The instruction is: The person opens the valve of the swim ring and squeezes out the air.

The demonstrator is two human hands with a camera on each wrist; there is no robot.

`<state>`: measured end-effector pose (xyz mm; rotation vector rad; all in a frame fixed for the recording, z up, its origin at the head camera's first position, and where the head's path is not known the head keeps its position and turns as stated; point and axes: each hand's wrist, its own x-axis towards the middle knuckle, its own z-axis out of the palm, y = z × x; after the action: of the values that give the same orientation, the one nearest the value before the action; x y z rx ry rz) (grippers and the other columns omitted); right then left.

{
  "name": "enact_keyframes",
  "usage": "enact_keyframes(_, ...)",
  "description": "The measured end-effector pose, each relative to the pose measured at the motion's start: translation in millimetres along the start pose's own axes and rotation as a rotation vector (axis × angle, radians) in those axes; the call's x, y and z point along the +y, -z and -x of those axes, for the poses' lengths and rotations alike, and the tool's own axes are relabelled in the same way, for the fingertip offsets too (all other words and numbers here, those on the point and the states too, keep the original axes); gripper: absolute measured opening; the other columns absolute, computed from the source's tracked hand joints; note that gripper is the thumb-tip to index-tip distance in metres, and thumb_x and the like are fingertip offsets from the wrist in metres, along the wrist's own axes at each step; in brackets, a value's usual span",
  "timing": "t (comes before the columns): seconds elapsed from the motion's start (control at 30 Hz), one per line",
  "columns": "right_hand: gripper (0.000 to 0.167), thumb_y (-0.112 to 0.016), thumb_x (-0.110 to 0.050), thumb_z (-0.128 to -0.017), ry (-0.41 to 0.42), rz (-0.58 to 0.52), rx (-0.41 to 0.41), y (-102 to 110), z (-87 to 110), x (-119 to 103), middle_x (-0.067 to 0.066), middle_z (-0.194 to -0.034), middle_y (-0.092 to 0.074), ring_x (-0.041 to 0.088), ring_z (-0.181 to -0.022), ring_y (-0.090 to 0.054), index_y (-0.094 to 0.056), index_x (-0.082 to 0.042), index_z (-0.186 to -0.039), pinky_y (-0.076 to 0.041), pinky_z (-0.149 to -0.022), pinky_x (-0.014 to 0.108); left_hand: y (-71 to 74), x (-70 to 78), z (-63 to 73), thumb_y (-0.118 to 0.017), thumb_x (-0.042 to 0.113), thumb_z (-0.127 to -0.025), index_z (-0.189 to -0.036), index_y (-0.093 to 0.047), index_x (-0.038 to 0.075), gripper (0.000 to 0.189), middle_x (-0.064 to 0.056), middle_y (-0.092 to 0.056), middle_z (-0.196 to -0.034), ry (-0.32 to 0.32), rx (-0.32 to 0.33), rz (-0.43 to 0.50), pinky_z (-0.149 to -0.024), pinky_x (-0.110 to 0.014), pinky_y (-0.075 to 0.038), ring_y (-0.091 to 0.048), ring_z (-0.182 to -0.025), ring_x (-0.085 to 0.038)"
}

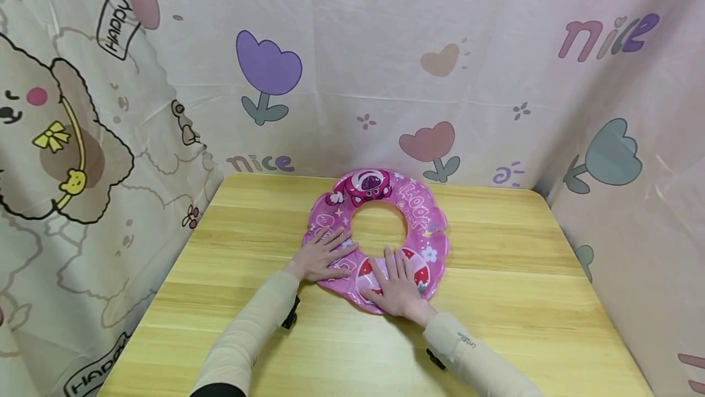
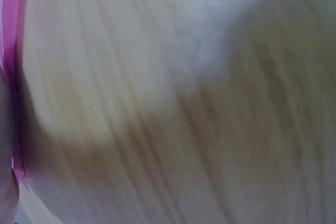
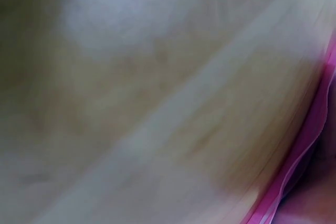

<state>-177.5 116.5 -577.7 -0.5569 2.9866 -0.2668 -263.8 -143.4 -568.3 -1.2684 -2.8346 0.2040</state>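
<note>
A pink inflatable swim ring (image 1: 426, 204) with a cartoon bear, white lettering and strawberry prints lies on the wooden table. Its outer edge is scalloped. My left hand (image 1: 322, 256) rests flat on the ring's left front part, fingers spread. On the front part, over the strawberry print, my right hand (image 1: 396, 287) presses with straight fingers. In the left wrist view only a strip of the pink ring (image 2: 13, 19) shows at the left edge. The right wrist view has the ring's pink rim (image 3: 294, 177) along its lower right side.
The light wooden table (image 1: 496, 299) extends around the ring on all sides. Behind it and at both sides hangs a pale cloth (image 1: 352, 36) printed with flowers, hearts and words, meeting the table's back edge. Black straps (image 1: 290, 314) sit at the wrists.
</note>
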Motion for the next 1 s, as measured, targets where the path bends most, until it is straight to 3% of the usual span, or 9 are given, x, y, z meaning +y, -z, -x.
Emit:
enact_keyframes(0.23, 0.082, -0.039, -0.071, -0.097, 0.005, -0.013, -0.009, 2.6, 1.5, -1.1, 0.023, -0.169, -0.006, 0.044, -0.157, -0.002, -0.026, -0.022, -0.161, -0.004, -0.128, 0.058, 8.2, 2.7, 0.8, -0.040, 0.069, -0.097, -0.159, -0.028, 0.034, 0.072, -0.004, -0.020, -0.170, 0.004, -0.016, 0.019, -0.128, -0.056, -0.015, -0.018, -0.158, -0.030)
enact_keyframes(0.77, 0.082, -0.038, -0.072, -0.097, -0.003, -0.015, -0.026, 6.4, 1.8, -2.3, 0.022, -0.170, -0.005, 0.044, -0.157, -0.002, -0.025, -0.023, -0.161, -0.003, -0.128, 0.059, -1.3, 1.5, -1.3, -0.038, 0.068, -0.098, -0.160, -0.019, 0.039, 0.072, 0.002, -0.010, -0.172, 0.040, -0.060, 0.044, -0.130, -0.053, -0.004, -0.006, -0.160, -0.025)
enact_keyframes(1.0, 0.082, -0.037, -0.072, -0.097, -0.006, -0.011, -0.025, 6.8, 1.3, -3.2, 0.022, -0.170, -0.005, 0.044, -0.157, -0.002, -0.025, -0.023, -0.161, -0.004, -0.128, 0.059, -0.8, 1.5, -0.9, -0.039, 0.068, -0.098, -0.160, -0.021, 0.039, 0.071, 0.001, -0.011, -0.172, 0.040, -0.054, 0.053, -0.130, -0.054, -0.006, -0.008, -0.160, -0.026)
